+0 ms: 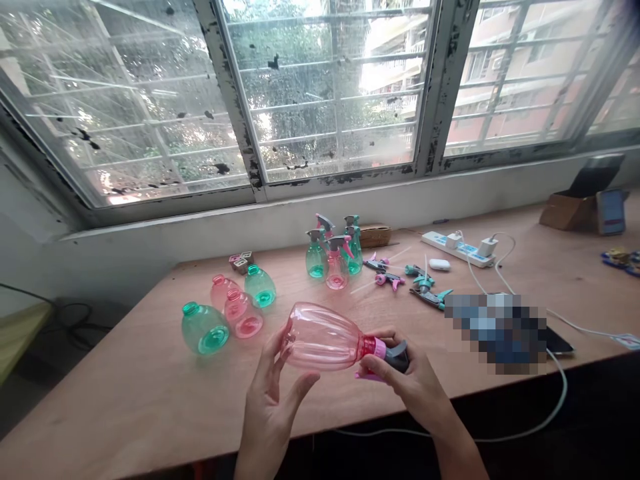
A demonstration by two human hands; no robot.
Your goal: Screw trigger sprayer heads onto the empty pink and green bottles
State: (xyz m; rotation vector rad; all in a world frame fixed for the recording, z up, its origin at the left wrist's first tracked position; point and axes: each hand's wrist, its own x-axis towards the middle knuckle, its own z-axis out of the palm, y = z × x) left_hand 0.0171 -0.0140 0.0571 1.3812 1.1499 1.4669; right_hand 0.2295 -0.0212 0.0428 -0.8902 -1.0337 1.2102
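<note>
A clear pink spray bottle (325, 337) lies sideways in the air above the table's front part, its base to the left. My left hand (275, 387) is around that base, fingers behind it and thumb free of the wall. At the neck, my right hand (400, 373) grips the pink collar and grey spray head (397, 357). Left of the hands stand a green bottle (204, 330), a pink bottle (243, 313) and another green bottle (260, 287), all without heads. Loose trigger heads (425, 277) lie to the right, behind my right hand.
Several bottles with heads, including a pink one (337, 267), stand near the wall. A power strip (457, 248), a white earbud case (440, 265), a blurred-out device (495, 330) and a trailing white cable (563, 393) are on the right. A cardboard box (570, 212) sits far right.
</note>
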